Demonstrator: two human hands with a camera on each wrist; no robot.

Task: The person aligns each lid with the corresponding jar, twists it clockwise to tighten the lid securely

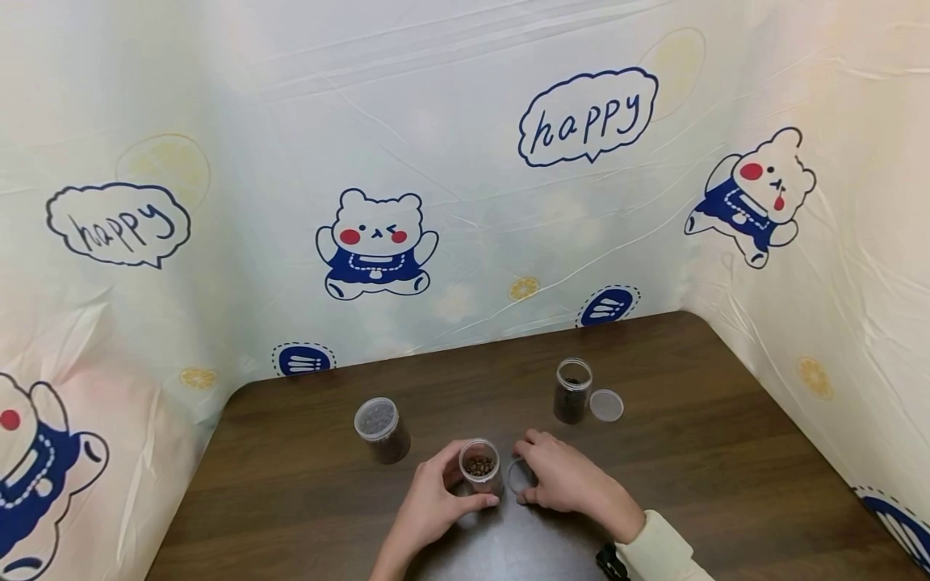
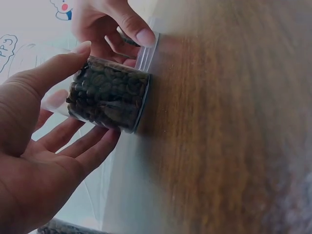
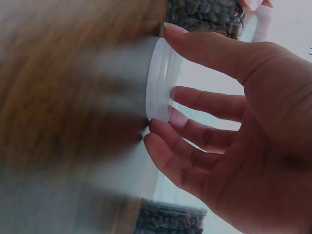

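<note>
A clear plastic jar (image 1: 479,470) of coffee beans stands open on the brown table, its mouth facing up. My left hand (image 1: 427,502) holds it from the left, thumb on the near side and fingers round the far side. Just right of the jar, a translucent screw lid (image 1: 521,478) lies at the table surface. The right hand (image 1: 570,478) grips this lid by its edge. In the right wrist view the thumb is at one side of the lid (image 3: 163,80) and the fingertips are at the other. Beans fill the lower part of the jar (image 2: 109,95) in the left wrist view.
To the left stands a lidded jar (image 1: 383,436) with dark contents. An open jar (image 1: 571,395) with dark contents is at the back right, a loose lid (image 1: 606,406) beside it. Printed cloth (image 1: 472,202) hangs behind and along both sides of the table (image 1: 291,500).
</note>
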